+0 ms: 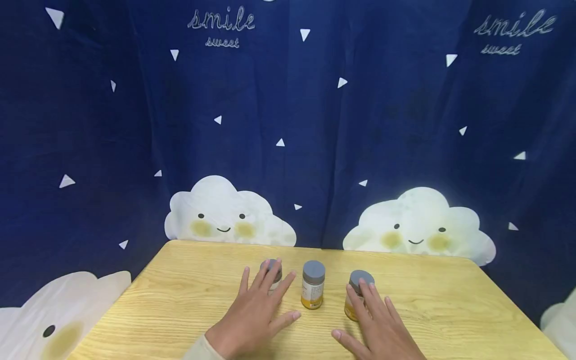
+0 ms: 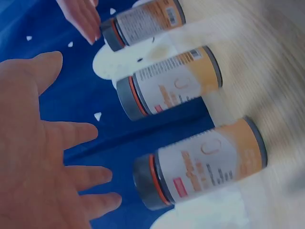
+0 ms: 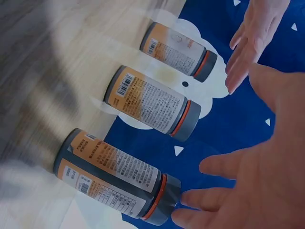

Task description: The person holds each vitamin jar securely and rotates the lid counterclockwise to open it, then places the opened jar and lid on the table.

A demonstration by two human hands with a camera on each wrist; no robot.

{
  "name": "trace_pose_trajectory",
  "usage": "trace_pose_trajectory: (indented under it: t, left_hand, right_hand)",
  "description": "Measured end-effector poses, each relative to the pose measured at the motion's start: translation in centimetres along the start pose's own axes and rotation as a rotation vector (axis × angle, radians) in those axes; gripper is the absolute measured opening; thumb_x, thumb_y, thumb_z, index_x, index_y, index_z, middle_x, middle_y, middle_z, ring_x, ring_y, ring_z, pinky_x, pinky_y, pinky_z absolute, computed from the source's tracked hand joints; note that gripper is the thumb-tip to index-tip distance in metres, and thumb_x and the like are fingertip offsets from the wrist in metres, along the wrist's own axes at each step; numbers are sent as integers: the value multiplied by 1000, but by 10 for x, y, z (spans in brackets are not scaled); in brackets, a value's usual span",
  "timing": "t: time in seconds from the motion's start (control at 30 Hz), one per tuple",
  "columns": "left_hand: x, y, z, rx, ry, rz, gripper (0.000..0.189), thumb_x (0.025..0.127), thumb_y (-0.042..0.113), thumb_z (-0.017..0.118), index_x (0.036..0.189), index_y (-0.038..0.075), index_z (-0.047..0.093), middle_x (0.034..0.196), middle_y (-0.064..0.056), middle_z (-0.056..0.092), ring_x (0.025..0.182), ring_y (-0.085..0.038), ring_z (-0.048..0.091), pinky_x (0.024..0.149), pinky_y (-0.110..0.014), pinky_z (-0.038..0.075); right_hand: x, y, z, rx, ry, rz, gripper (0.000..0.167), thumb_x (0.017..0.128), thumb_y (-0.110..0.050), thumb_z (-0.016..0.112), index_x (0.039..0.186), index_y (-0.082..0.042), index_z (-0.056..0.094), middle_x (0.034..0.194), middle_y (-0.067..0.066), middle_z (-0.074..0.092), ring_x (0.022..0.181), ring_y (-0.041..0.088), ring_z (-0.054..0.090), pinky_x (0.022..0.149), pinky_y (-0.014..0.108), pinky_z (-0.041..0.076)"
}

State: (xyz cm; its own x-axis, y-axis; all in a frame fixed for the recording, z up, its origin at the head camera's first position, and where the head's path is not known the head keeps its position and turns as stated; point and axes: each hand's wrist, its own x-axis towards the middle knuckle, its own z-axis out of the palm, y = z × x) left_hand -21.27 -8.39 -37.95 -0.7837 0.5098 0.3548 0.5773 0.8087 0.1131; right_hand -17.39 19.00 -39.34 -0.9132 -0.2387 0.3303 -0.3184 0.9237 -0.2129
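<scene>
Three small supplement bottles with grey lids and white-and-orange labels stand upright in a row. The middle bottle (image 1: 312, 287) is fully visible in the head view. My left hand (image 1: 252, 315) is spread, its fingers straight, partly covering the left bottle (image 2: 205, 162); the left wrist view shows a gap between fingertips and lid. My right hand (image 1: 382, 335), also with extended fingers, is nearest the right bottle (image 3: 112, 174). In the right wrist view its fingertips are at that lid's edge; whether they touch, I cannot tell. Neither hand grips anything.
The bottles stand on a light wooden table (image 1: 189, 280). Behind it hangs a dark blue curtain (image 1: 315, 125) printed with smiling clouds, white triangles and lettering. The table's far edge meets the curtain beyond the bottles.
</scene>
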Motion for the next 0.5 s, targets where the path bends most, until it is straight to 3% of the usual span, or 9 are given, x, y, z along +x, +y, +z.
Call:
trace_pose_trajectory:
  t: [0.1, 0.2, 0.33, 0.5]
  left_hand:
    - [3, -8, 0, -12, 66, -9, 72, 92, 66, 43, 150, 23, 36, 157, -12, 23, 145, -33, 17, 109, -66, 16]
    - [6, -17, 1, -36, 175, -19, 69, 88, 55, 63, 146, 22, 43, 152, -12, 34, 140, -31, 31, 107, -59, 29]
    - [9, -28, 7, -129, 304, -57, 66, 82, 38, 76, 140, 20, 49, 142, -9, 48, 127, -27, 48, 98, -48, 44]
    - [9, -38, 20, -317, 335, -154, 68, 82, 30, 78, 140, 15, 47, 138, -2, 51, 124, -21, 51, 100, -41, 45]
  right_hand:
    - [1, -1, -2, -6, 14, -31, 87, 86, -75, 43, 145, -12, 43, 151, 17, 36, 139, 35, 32, 105, 63, 27]
    - [2, -4, -4, -7, 22, -50, 86, 86, -74, 43, 144, -11, 45, 150, 16, 38, 138, 34, 34, 106, 61, 29]
    - [2, -8, -6, 15, 32, -45, 85, 87, -73, 44, 143, -9, 46, 149, 15, 39, 137, 32, 36, 106, 58, 31]
    - [2, -13, -5, 79, 12, -17, 85, 85, -74, 46, 142, -11, 47, 150, 12, 39, 137, 31, 37, 106, 56, 32]
